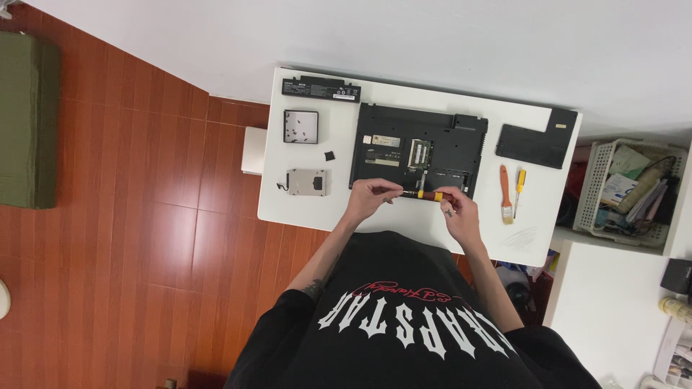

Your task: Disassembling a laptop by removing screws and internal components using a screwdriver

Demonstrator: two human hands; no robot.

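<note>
An upturned black laptop [432, 140] with its bottom covers off lies on the white table [303, 209]. Just in front of its near edge I hold a screwdriver [431, 195] with a red and yellow handle, lying level. My right hand [455, 211] is shut on the handle. My left hand [371, 195] pinches the shaft end with its fingertips. Both hands hover over the table's front part.
A long black battery [321, 88] lies at the back left, a square black cover [300, 126] and a silver hard drive [308, 182] below it. A black panel [537, 140], an orange brush [505, 193] and a yellow screwdriver [518, 189] lie right. A white basket [627, 189] stands beyond the table.
</note>
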